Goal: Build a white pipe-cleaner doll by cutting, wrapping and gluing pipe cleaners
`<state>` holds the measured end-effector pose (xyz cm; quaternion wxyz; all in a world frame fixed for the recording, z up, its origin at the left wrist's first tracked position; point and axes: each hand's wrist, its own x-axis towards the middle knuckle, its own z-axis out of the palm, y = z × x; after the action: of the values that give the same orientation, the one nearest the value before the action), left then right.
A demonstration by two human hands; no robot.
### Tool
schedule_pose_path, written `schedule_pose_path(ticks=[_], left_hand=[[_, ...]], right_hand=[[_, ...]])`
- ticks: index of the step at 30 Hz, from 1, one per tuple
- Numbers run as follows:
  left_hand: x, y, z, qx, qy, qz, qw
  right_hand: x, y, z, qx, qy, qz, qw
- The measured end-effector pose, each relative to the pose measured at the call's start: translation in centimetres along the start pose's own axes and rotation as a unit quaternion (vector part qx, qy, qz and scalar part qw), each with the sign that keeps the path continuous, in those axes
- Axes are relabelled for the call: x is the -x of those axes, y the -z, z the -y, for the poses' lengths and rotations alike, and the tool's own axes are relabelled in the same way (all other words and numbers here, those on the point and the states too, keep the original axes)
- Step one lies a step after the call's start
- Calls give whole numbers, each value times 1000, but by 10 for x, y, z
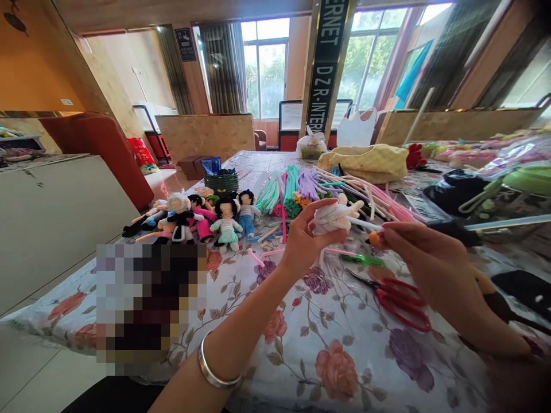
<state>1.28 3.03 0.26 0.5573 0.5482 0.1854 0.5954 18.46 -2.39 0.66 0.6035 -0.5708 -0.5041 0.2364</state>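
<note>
Raised above the table, my left hand [301, 238] is closed around a white fuzzy doll part [329, 219] with cream-coloured pieces on its right side. A white pipe cleaner [364, 222] runs from it to my right hand [434, 269], which pinches the far end between thumb and fingers. Just under the right fingertips shows an orange tip [379, 240]; what it belongs to is mostly hidden by the hand. Red-handled scissors [400, 301] lie below, beside a green-handled tool [364, 260]. A bent pink pipe cleaner [271, 253] rests left of them.
Several fuzzy dolls [226, 223] sit at the left on the flowered tablecloth [301, 344]. Bundles of coloured pipe cleaners [293, 189] lie behind my hands, near a yellow cloth bag [365, 162]. A black object [523, 292] is at right. A pixelated patch hides the near left.
</note>
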Motion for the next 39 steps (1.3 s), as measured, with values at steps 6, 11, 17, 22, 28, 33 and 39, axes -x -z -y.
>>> schedule_pose_path(ticks=[6,11,17,22,28,33,39], left_hand=[[1,1,1,-13,19,36,999],[1,-1,-2,-10,25,23,999],[0,-2,-5,8,36,-3,999],[1,-3,-7,20,44,-12,999],[3,-5,-9,4,47,7,999],[3,-6,-7,2,37,11,999],[2,-7,-7,56,63,11,996]], right_hand=[[-4,1,-4,-27,7,22,999],[-1,1,1,-3,34,6,999],[0,1,6,7,30,7,999],[0,1,7,12,32,7,999],[3,-1,8,12,50,-4,999],[3,-1,9,20,65,-6,998],[4,0,8,6,76,1,997]])
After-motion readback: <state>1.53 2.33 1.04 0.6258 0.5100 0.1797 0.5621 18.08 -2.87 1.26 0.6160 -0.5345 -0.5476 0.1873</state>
